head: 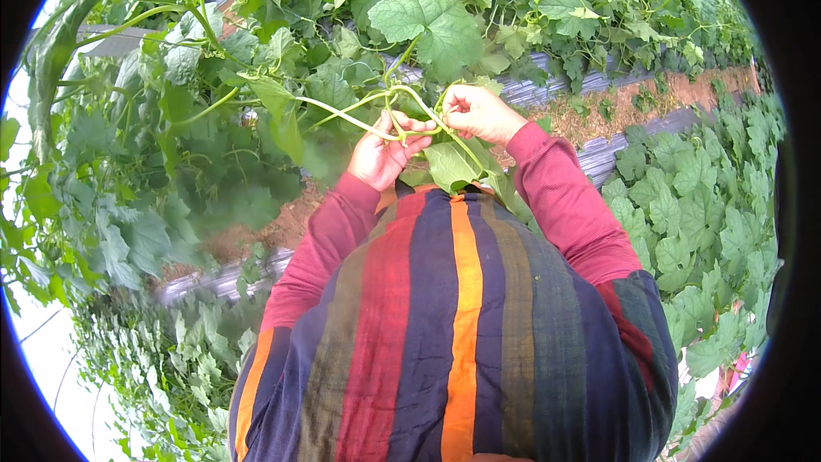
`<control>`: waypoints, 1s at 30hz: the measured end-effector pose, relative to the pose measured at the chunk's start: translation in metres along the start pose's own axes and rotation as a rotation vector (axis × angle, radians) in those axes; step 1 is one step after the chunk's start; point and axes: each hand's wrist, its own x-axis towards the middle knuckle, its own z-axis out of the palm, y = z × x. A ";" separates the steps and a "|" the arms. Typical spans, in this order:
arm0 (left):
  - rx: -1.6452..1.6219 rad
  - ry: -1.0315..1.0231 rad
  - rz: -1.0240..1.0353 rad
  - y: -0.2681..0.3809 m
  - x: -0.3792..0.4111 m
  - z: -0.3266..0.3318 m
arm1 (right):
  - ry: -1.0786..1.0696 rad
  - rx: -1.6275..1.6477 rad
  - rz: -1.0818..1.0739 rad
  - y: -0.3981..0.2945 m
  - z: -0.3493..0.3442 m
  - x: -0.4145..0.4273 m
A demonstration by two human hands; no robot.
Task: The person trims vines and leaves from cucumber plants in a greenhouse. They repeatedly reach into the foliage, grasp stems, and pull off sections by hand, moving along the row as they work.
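My left hand (383,151) is palm up under a joint of a pale green climbing vine stem (343,117), with its fingers curled around the stem. Just to the right, my right hand (478,115) has thumb and forefinger pinched together at a thin green shoot beside the same vine. The fingertips hide what exactly lies between them. Between and above both hands, the stem bends in a loop. A broad lobed leaf (426,22) stands above the loop, and another leaf (452,163) hangs below my hands, close to my chest.
Dense vines with lobed leaves (693,205) grow on both sides. A long green gourd-like fruit (54,58) hangs at the upper left. Silvery plastic mulch (600,157) edges a strip of brown soil (680,96). Thin curling tendrils cross the foliage ahead.
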 end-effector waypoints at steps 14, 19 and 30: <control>-0.075 0.024 0.106 0.010 -0.001 -0.002 | 0.687 -0.833 -0.099 0.006 -0.032 -0.002; -0.181 0.017 0.111 0.010 0.000 -0.001 | 0.067 0.007 0.342 -0.007 -0.027 0.002; 0.214 0.384 -0.116 -0.007 -0.004 -0.032 | 0.510 0.644 -0.054 -0.001 0.007 0.018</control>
